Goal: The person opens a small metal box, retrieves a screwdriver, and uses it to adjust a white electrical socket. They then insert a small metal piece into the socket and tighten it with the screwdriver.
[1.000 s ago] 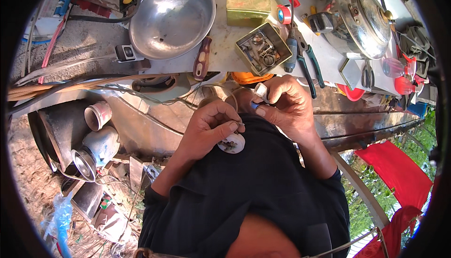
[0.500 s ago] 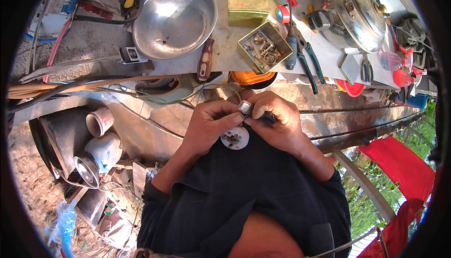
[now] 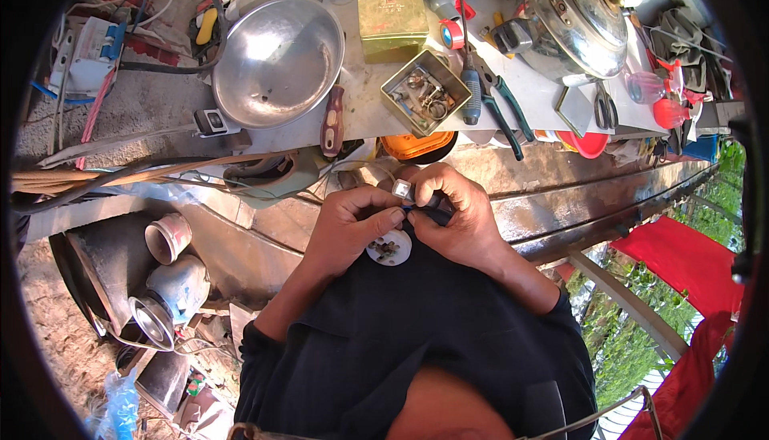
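Observation:
In front of my chest, both hands are drawn close together with fingers pinched. My left hand (image 3: 344, 224) is closed with thumb and forefinger near a small blue bit, perhaps a wire end. Just above the fingertips sits a small square part with a pale face (image 3: 402, 188); which hand carries it I cannot tell. My right hand (image 3: 460, 215) is closed around a dark object (image 3: 436, 210) whose kind is mostly hidden by the fingers. Right below my left thumb is a round white disc (image 3: 390, 248) with metal pieces in its middle, resting against my dark shirt.
On the bench ahead are a metal bowl (image 3: 276, 59), a screwdriver (image 3: 332, 123), a gold tin (image 3: 392, 22), an open tin of small metal parts (image 3: 412, 105), green-handled pliers (image 3: 513, 111) and a kettle (image 3: 561, 27). A metal bar (image 3: 593, 203) crosses at right; cables (image 3: 136, 163) lie at left.
The bench things have shifted left and slightly down in view. My hands stay pinched together; the square part has tilted, and more of the dark object in my right hand shows.

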The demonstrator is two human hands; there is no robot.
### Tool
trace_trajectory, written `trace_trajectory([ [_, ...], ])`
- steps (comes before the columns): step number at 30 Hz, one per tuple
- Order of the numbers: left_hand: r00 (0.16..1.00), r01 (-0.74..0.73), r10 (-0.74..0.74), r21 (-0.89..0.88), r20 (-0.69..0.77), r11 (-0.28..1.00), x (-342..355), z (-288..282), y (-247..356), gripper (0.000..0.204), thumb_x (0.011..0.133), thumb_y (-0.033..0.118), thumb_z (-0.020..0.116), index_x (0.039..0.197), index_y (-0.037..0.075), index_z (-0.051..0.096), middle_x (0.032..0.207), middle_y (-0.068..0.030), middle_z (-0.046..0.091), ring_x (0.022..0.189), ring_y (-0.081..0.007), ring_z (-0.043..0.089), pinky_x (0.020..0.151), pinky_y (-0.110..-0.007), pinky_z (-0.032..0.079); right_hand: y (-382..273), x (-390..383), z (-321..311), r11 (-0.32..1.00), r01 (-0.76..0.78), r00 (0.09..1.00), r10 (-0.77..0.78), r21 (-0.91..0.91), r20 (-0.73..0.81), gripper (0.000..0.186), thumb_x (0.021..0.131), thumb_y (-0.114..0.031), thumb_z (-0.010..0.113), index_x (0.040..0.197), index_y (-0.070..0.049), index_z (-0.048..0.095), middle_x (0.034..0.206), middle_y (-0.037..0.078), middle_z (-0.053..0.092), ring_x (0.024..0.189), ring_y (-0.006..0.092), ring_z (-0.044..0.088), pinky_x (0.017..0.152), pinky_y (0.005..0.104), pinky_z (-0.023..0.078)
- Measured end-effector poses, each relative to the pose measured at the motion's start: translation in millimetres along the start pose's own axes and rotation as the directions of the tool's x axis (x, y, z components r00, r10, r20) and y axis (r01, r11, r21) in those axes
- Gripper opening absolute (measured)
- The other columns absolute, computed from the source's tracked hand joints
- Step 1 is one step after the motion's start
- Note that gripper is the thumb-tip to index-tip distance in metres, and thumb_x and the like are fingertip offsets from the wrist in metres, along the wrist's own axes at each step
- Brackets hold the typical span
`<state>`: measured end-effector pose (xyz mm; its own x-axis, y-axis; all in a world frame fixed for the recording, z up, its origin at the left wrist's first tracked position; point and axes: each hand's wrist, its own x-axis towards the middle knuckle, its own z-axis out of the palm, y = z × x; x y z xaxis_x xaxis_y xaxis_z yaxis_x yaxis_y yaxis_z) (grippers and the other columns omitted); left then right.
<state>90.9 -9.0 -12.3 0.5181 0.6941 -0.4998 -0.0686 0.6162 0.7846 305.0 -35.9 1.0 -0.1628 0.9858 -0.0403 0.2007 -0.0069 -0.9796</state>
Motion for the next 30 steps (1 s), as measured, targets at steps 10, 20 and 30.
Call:
trace_trajectory([
  [10, 0.99, -0.045, 0.051, -0.047, 0.134, 0.998, -5.0, -8.2, -3.0, 0.023, 0.099, 0.012, 0.071, 0.117, -0.002, 0.072, 0.099, -0.006, 0.073, 0.093, -0.012, 0.069, 0.086, -0.027, 0.055, 19.4, 50.7, -103.9, 0.923, -0.145, 0.841, -0.074, -0.355, -0.536, 0.022, 0.08, 0.009, 0.063, 0.097, -0.002, 0.055, 0.088, 0.008, 0.066, 0.084, 0.0147, 0.068, 0.082, 0.03, 0.055],
  [20, 0.997, 0.074, -0.063, -0.246, 0.053, 0.967, -6.8, -10.2, -16.6, 0.023, 0.098, 0.008, 0.071, 0.118, -0.003, 0.071, 0.103, -0.0086, 0.073, 0.095, -0.0149, 0.07, 0.088, -0.03, 0.058, 71.6, 96.4, -148.7, 0.77, -0.298, 0.926, 0.089, -0.565, -0.367, 0.03, 0.08, -0.005, 0.065, 0.111, -0.004, 0.066, 0.097, 0.011, 0.074, 0.09, 0.0212, 0.072, 0.088, 0.034, 0.056],
  [30, 0.996, 0.088, -0.075, -0.351, 0.05, 0.932, -6.2, -9.2, -22.2, 0.025, 0.102, 0.011, 0.065, 0.124, -0.002, 0.069, 0.103, -0.0086, 0.074, 0.094, -0.0154, 0.072, 0.087, -0.03, 0.058, 78.6, 85.5, -162.4, 0.836, -0.286, 0.903, 0.073, -0.468, -0.423, 0.043, 0.079, -0.003, 0.065, 0.122, -0.009, 0.069, 0.093, 0.007, 0.071, 0.083, 0.0169, 0.068, 0.084, 0.0318, 0.055],
])
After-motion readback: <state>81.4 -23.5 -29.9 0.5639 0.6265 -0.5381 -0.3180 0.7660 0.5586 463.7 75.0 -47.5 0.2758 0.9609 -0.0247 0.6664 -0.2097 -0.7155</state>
